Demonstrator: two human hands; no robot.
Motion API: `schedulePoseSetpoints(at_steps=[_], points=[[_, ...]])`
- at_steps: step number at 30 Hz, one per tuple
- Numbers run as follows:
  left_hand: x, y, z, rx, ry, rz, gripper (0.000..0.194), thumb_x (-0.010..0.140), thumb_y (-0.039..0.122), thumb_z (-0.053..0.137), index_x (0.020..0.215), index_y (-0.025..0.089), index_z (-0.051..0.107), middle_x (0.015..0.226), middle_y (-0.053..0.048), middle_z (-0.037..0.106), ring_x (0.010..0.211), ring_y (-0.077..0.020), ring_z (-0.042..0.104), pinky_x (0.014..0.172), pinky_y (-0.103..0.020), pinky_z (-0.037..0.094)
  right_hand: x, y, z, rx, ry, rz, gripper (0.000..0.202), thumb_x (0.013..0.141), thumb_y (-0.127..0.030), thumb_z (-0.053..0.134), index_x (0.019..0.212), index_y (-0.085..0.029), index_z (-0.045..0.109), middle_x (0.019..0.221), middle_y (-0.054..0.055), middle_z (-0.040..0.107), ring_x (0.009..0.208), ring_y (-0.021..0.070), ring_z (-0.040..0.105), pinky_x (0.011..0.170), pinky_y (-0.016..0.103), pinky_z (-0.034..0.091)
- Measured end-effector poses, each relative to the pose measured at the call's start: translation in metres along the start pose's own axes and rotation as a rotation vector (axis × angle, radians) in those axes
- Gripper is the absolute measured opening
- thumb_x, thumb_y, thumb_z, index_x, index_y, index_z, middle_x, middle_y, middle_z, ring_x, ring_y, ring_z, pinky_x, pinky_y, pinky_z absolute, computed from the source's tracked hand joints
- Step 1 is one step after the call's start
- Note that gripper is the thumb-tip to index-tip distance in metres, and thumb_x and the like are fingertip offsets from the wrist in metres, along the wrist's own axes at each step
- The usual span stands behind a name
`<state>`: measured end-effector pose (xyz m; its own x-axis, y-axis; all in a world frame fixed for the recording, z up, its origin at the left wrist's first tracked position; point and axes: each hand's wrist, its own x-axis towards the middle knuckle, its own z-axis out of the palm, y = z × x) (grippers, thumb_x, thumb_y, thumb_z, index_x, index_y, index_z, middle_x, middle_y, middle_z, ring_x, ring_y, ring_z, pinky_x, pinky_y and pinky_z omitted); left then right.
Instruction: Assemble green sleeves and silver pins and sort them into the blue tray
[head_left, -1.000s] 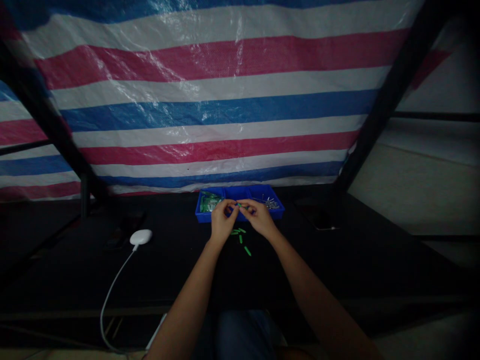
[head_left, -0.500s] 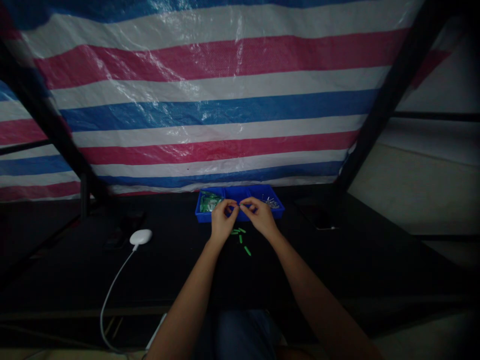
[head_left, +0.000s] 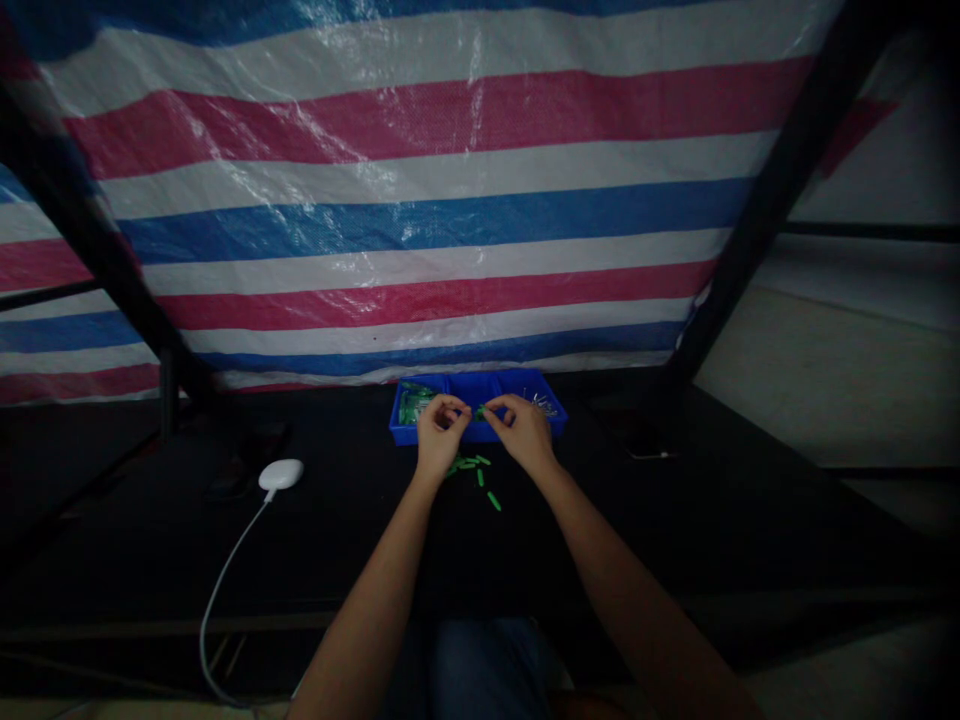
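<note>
My left hand [head_left: 439, 436] is closed in a pinch over the front of the blue divided tray [head_left: 406, 436]. Whatever it may hold is too small to make out. Facing it, my right hand [head_left: 525, 436] pinches a small green plastic wall plug [head_left: 480, 411], which shows in the narrow gap between the fingertips. The tray's left compartment contains green and clear packets [head_left: 414, 400], partly covered by my left hand. Thin silvery screws [head_left: 543, 404] lie in the right compartment. Several loose green wall plugs [head_left: 481, 478] are scattered on the table below my hands.
On the left of the black table [head_left: 337, 540] lies a white rounded device [head_left: 281, 474] with a white cable [head_left: 225, 580] running over the front edge. A dark flat phone-like object [head_left: 645, 440] rests at right. A striped tarp [head_left: 450, 230] hangs behind.
My fingertips have moved slightly apart, the left hand shifting left. A green wall plug now shows between them, and more of the loose ones are visible beside my left wrist.
</note>
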<state>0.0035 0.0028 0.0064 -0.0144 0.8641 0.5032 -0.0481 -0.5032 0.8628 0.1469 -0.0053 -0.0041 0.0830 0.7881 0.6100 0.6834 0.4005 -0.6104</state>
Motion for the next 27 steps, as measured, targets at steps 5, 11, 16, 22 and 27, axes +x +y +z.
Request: schedulePoseSetpoints(at_steps=[5, 11, 16, 22, 27], points=[[0.001, 0.005, -0.001, -0.321, -0.012, -0.139, 0.010, 0.059, 0.011, 0.058, 0.067, 0.015, 0.055, 0.063, 0.002, 0.056, 0.056, -0.0079, 0.047, 0.054, -0.020, 0.034, -0.002, -0.004, -0.002, -0.130, 0.001, -0.012, 0.013, 0.077, -0.026, 0.054, 0.080, -0.022, 0.066, 0.074, 0.000, 0.062, 0.059, 0.0131, 0.053, 0.056, 0.025, 0.036], [0.003, 0.013, -0.007, -0.609, -0.059, -0.250, 0.013, 0.056, 0.009, 0.053, 0.066, 0.016, 0.049, 0.063, 0.002, 0.048, 0.057, -0.0074, 0.045, 0.055, -0.020, 0.034, -0.002, -0.005, -0.003, -0.088, -0.008, -0.014, 0.014, 0.076, -0.026, 0.055, 0.084, -0.022, 0.066, 0.083, 0.002, 0.063, 0.061, 0.0133, 0.053, 0.058, 0.025, 0.038], [0.003, 0.017, -0.011, -0.769, -0.109, -0.263, 0.014, 0.054, 0.007, 0.048, 0.064, 0.016, 0.043, 0.061, 0.002, 0.039, 0.058, -0.0083, 0.042, 0.056, -0.021, 0.034, -0.001, -0.007, -0.003, 0.055, -0.173, -0.039, 0.015, 0.075, -0.028, 0.057, 0.085, -0.021, 0.067, 0.077, 0.001, 0.065, 0.054, 0.0102, 0.050, 0.054, 0.022, 0.037], [0.003, 0.017, -0.013, -0.836, -0.128, -0.266, 0.015, 0.054, 0.008, 0.047, 0.063, 0.017, 0.039, 0.061, 0.002, 0.034, 0.057, -0.0092, 0.038, 0.055, -0.022, 0.034, -0.005, -0.008, -0.009, -0.036, -0.463, -0.041, 0.015, 0.075, -0.031, 0.058, 0.082, -0.024, 0.069, 0.065, -0.002, 0.066, 0.054, 0.0110, 0.055, 0.051, 0.021, 0.032], [0.002, 0.021, -0.013, -0.858, -0.138, -0.287, 0.017, 0.052, 0.008, 0.046, 0.062, 0.017, 0.035, 0.060, 0.002, 0.031, 0.055, -0.0092, 0.036, 0.054, -0.022, 0.033, -0.007, -0.007, -0.014, -0.101, -0.634, -0.004, 0.020, 0.073, -0.033, 0.060, 0.088, -0.023, 0.069, 0.068, -0.002, 0.068, 0.060, 0.0124, 0.060, 0.053, 0.022, 0.035]])
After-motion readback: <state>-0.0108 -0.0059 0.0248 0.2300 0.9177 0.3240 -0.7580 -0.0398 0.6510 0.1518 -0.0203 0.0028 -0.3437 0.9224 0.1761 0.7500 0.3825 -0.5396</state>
